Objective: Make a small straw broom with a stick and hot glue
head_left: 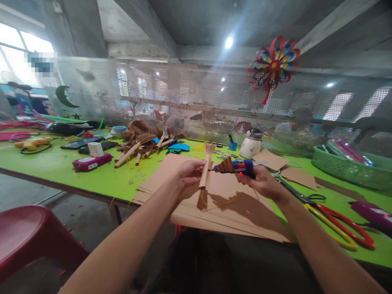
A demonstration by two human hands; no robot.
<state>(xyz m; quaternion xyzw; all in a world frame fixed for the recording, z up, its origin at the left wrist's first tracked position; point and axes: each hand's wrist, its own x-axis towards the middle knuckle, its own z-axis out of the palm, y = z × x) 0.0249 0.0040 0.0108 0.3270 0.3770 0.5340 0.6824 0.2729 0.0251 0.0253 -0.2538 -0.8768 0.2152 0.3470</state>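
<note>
My left hand (190, 175) pinches a rolled brown paper tube (206, 171) with a fringed, brush-like top, held above a stack of brown paper sheets (245, 214). A yellow string (219, 204) hangs from the tube's lower end. In my right hand (263, 179) is a blue hot glue gun (241, 166) with a brown wrap near its front and a small red light lit. Its nozzle points left and meets or nearly meets the tube's side. A clear glue stick (261, 162) sticks out of the gun's rear.
Red-and-yellow-handled scissors (346, 228) lie at right, near a green basket (352, 171). Similar paper rolls (131, 153) are heaped at left behind a purple power strip (92, 162). A white jar (250, 145) stands behind the gun. A red stool (27, 232) is at lower left.
</note>
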